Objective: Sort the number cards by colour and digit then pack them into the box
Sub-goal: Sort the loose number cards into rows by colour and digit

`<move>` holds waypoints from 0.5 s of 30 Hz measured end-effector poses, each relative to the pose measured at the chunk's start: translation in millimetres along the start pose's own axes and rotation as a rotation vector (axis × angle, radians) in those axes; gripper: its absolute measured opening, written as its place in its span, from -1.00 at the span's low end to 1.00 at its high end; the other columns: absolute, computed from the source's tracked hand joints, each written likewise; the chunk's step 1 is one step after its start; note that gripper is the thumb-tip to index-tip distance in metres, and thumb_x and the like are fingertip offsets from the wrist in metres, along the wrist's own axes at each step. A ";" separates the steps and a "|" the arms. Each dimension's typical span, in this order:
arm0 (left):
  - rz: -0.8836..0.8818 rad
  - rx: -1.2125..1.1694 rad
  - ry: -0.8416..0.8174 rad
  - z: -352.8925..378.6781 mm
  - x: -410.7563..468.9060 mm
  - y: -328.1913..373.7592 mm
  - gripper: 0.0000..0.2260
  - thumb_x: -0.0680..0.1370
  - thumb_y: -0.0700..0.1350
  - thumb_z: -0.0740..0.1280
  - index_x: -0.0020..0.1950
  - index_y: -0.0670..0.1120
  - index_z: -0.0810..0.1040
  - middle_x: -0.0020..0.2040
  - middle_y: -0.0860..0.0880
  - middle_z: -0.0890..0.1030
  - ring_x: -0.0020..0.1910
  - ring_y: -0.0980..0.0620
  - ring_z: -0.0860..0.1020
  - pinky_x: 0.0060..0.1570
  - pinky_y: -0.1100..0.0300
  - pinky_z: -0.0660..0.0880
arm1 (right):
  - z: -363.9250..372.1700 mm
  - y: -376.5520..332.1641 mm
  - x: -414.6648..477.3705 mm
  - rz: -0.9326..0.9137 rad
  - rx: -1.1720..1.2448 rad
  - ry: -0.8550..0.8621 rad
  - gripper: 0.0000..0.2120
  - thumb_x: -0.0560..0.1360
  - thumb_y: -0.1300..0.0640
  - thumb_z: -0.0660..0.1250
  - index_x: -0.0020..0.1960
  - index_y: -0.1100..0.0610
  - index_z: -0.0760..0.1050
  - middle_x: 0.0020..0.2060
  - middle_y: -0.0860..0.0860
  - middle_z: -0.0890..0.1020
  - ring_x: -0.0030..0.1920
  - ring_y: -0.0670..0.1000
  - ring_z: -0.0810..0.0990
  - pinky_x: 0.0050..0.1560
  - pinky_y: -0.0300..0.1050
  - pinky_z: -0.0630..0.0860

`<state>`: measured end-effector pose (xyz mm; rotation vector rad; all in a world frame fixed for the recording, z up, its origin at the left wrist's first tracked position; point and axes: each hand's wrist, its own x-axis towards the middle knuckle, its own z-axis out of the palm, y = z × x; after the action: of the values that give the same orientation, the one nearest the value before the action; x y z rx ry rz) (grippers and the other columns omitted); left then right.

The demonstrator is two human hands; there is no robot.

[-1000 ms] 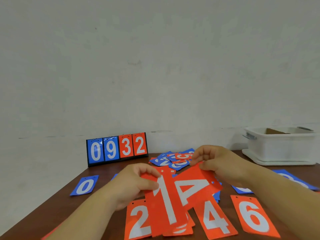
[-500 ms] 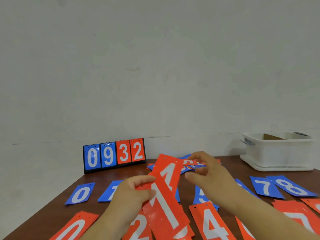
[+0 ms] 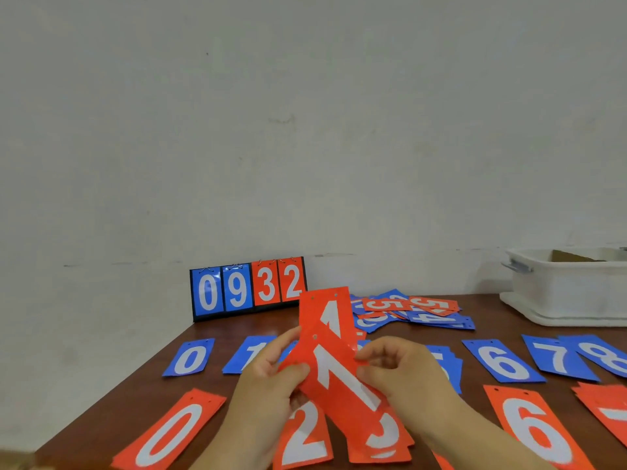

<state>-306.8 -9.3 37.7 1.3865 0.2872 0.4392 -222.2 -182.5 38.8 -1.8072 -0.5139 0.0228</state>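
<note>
Head view, nearest row: red 0 (image 3: 169,432), red 2 (image 3: 305,439), a half-covered red 3 (image 3: 383,435) and red 6 (image 3: 536,432) are lying face up along the near side of the table (image 3: 495,317). A red stack (image 3: 607,408) is running off the right edge, its digit cut off.

Above that row: the left hand (image 3: 271,378) and right hand (image 3: 403,371) are holding the red 1 cards (image 3: 339,374) between them, clear of the table. Change over the last second: the second red card, which the right hand was carrying slantwise across the left hand's 1, is now standing behind it and showing a 1 too. Reading: a matched pair is being squared up, likely for the place between red 0 and red 2.

Left hand: fingers curling behind the pair, thumb pressing on the front card's left edge.
Right hand: fingers curling, thumb and fingertips pinching the front card's right edge.

Middle row: blue 0 (image 3: 188,357), blue 1 (image 3: 249,354), blue 6 (image 3: 502,361), blue 7 (image 3: 556,357) and blue 8 (image 3: 604,357) are lying in order. The cards between are sitting hidden behind the hands.

Farther: an unsorted heap (image 3: 417,312) of red and blue cards is waiting.

Farthest: the scoreboard (image 3: 247,288) is standing at the wall reading 0932. The white box (image 3: 570,286) is sitting far right, with no number card showing inside.
</note>
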 end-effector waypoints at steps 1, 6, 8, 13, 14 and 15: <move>0.015 0.024 0.007 -4.9 -1.3 -2.2 -0.54 0.54 -0.38 0.36 0.24 0.14 0.64 -0.04 -0.33 0.68 -0.08 -0.21 0.65 0.16 -0.21 0.58 | 5.6 1.3 0.5 -0.004 0.000 0.032 -0.83 0.43 0.30 0.47 -0.16 0.03 0.68 -0.27 -0.05 0.73 -0.23 0.00 0.71 -0.17 -0.06 0.62; 0.034 0.201 0.137 -36.8 -10.0 -2.0 -0.56 0.54 -0.35 0.41 0.15 0.20 0.56 -0.14 -0.04 0.75 -0.16 -0.02 0.72 -0.17 0.11 0.62 | 30.4 3.5 3.6 0.012 0.024 0.153 -0.82 0.48 0.25 0.44 -0.20 -0.01 0.68 -0.33 -0.13 0.70 -0.36 -0.14 0.63 -0.36 -0.30 0.49; 0.051 0.303 0.277 -60.7 -11.6 -4.6 -0.61 0.53 -0.31 0.43 0.11 0.20 0.61 -0.10 0.01 0.74 -0.11 0.02 0.70 -0.13 0.15 0.60 | 39.8 1.6 5.5 0.030 0.029 0.171 -0.81 0.50 0.21 0.42 -0.18 -0.05 0.69 -0.30 -0.16 0.70 -0.26 -0.15 0.66 -0.27 -0.27 0.52; 0.085 0.288 0.522 -116.1 -12.6 -8.3 -0.71 0.58 -0.33 0.37 0.11 0.06 0.63 0.03 -0.05 0.66 -0.10 0.14 0.62 -0.21 0.25 0.52 | 62.0 -2.9 12.1 0.014 -0.045 0.183 -0.81 0.53 0.17 0.38 -0.05 -0.10 0.70 -0.06 -0.24 0.65 -0.10 -0.23 0.59 -0.09 -0.28 0.51; 0.091 0.292 0.552 -125.3 -11.1 -9.3 -0.72 0.59 -0.32 0.36 0.14 0.05 0.62 0.05 -0.05 0.65 -0.08 0.11 0.61 -0.22 0.27 0.50 | 65.8 -4.5 13.6 0.008 -0.058 0.183 -0.80 0.54 0.18 0.37 -0.04 -0.10 0.69 -0.08 -0.26 0.63 -0.14 -0.24 0.57 -0.15 -0.33 0.47; 0.097 0.305 0.571 -133.7 -8.9 -11.5 -0.72 0.60 -0.31 0.35 0.16 0.05 0.61 0.06 -0.04 0.64 -0.05 0.08 0.61 -0.22 0.26 0.49 | 70.3 -6.3 14.8 0.007 -0.072 0.175 -0.78 0.54 0.18 0.35 -0.04 -0.12 0.68 -0.12 -0.29 0.61 -0.21 -0.24 0.55 -0.24 -0.38 0.43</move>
<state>-372.8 102.7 3.3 1.5537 0.7800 0.9017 -230.4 -111.8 26.9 -1.8613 -0.3886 -0.1497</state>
